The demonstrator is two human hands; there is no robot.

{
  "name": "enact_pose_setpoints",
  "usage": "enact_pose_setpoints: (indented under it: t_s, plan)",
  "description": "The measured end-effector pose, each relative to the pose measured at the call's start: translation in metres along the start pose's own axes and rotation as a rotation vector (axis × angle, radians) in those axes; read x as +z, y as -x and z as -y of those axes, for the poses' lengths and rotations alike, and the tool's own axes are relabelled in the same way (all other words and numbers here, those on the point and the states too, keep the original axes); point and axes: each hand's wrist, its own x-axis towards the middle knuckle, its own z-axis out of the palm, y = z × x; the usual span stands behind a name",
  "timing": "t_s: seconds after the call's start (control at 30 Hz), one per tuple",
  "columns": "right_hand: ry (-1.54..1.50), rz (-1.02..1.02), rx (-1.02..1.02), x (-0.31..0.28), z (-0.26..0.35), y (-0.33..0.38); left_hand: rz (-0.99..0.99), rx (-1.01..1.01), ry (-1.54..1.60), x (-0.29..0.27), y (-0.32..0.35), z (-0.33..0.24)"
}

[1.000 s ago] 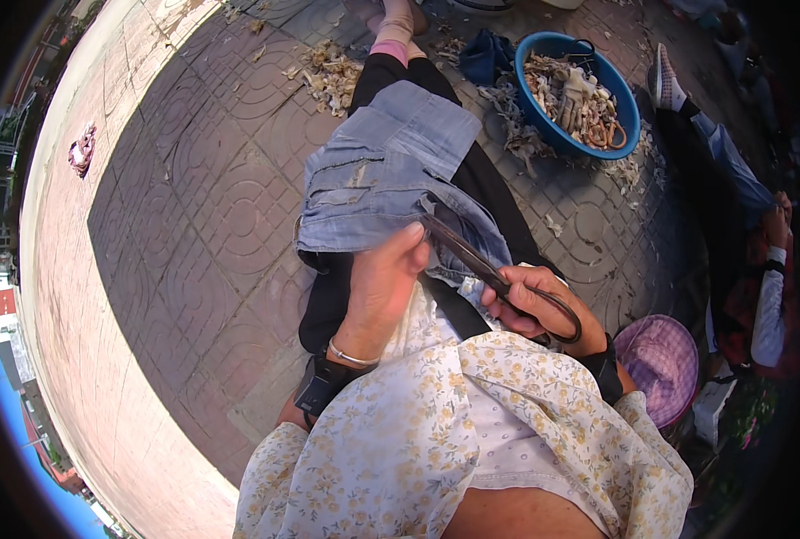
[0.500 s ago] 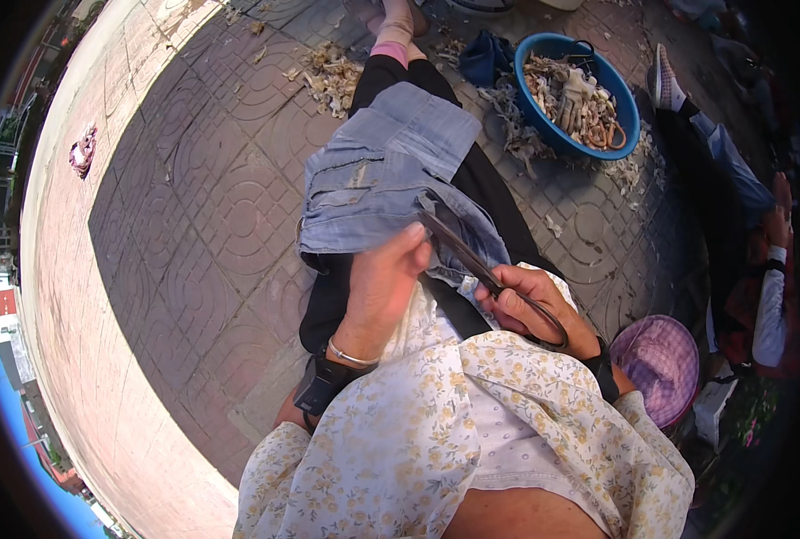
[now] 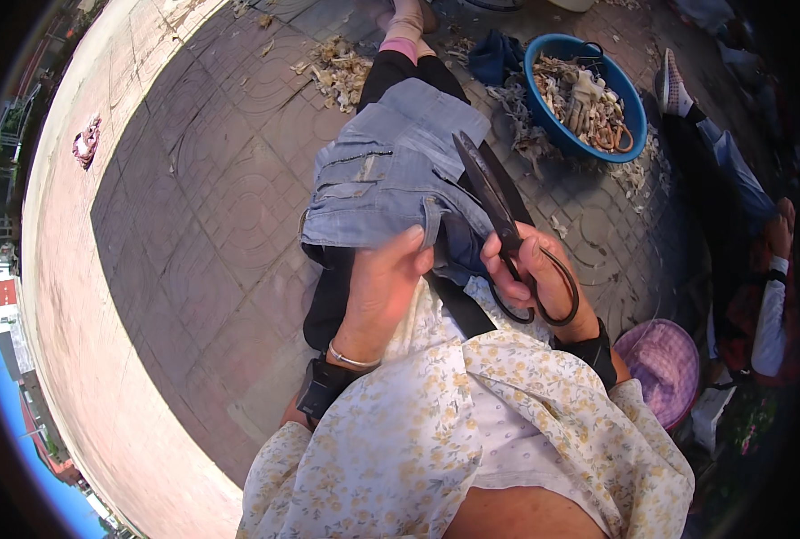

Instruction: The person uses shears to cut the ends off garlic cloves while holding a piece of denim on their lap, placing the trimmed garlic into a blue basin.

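Blue denim garment point(image 3: 378, 166) lies across my legs as black scissors point(image 3: 507, 235) swing up

At left, my left hand point(image 3: 384, 286) sits curled and nearly closed, thumb and fingers on the near edge of the denim; how much cloth the pinch holds is partly hidden. Just beside the fingertips, a narrow strip of denim point(image 3: 431, 221) stands up. To its right, my right hand point(image 3: 544, 269) wraps the spread handles; how far apart the blades stand is hard to tell against my black trousers point(image 3: 330, 305). By my reading, the lifted blades mean the cutting is paused. Half a second ago the tips lay close to my left thumb; now they point up and away from it, while my left hand and the garment have hardly moved. Farther right, a blue basin point(image 3: 557, 136) full of pale scraps point(image 3: 587, 106) rests on the paving point(image 3: 238, 234).
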Motion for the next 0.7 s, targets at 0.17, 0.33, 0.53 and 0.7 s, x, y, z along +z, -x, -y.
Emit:
enact_pose_setpoints:
  t_s: [0.17,0.33,0.53,0.7]
  plan:
    - [0.025,0.045,0.105,-0.003,-0.004,0.014,-0.024,0.038,0.025,-0.002,-0.005,0.002]
    - [0.038,0.051,0.151,-0.003,-0.001,0.019,-0.054,0.064,-0.055,-0.002,-0.004,0.002]
    - [0.056,0.064,0.164,0.0,0.004,0.019,0.025,-0.006,-0.029,-0.015,-0.005,0.001]
    - [0.052,0.099,0.245,-0.003,0.008,0.026,-0.022,-0.007,0.003,-0.008,-0.005,0.002]
